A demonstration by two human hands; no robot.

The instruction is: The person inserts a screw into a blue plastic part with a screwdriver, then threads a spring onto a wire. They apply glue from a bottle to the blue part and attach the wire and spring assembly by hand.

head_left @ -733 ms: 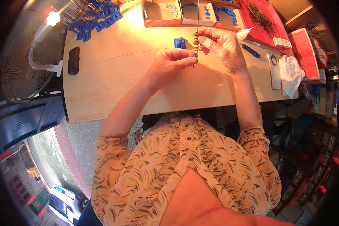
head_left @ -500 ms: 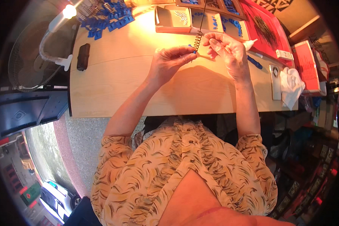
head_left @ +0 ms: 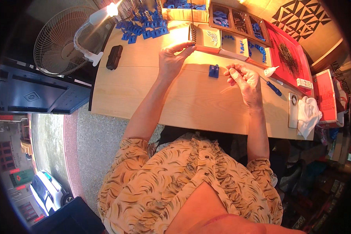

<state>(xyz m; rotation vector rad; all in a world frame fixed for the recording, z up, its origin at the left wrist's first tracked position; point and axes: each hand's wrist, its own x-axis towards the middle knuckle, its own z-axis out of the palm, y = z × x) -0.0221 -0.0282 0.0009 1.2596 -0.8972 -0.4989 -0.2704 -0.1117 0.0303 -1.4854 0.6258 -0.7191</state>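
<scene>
A dark coil spring (head_left: 193,34), with a long thin rod rising from its top, stands upright in the fingertips of my left hand (head_left: 171,64). The hand is closed around its lower end, in front of the open boxes. My right hand (head_left: 243,80) is above the table to the right, thumb and fingers pressed together; whatever it may hold is too small to make out. Between the two hands a small blue plastic part (head_left: 213,71) lies on the table, touched by neither.
Many blue parts with springs (head_left: 144,29) stand at the back left, near a lamp (head_left: 101,15) and a fan (head_left: 66,46). Boxes of small parts (head_left: 234,46) line the back. To the right are a red tray (head_left: 288,58), a blue-handled screwdriver (head_left: 273,88) and a white cloth (head_left: 309,113).
My hands have moved apart, the left carrying the spring up and left, the right lower. The blue part now lies in plain sight on the table. The whole view has shifted.
</scene>
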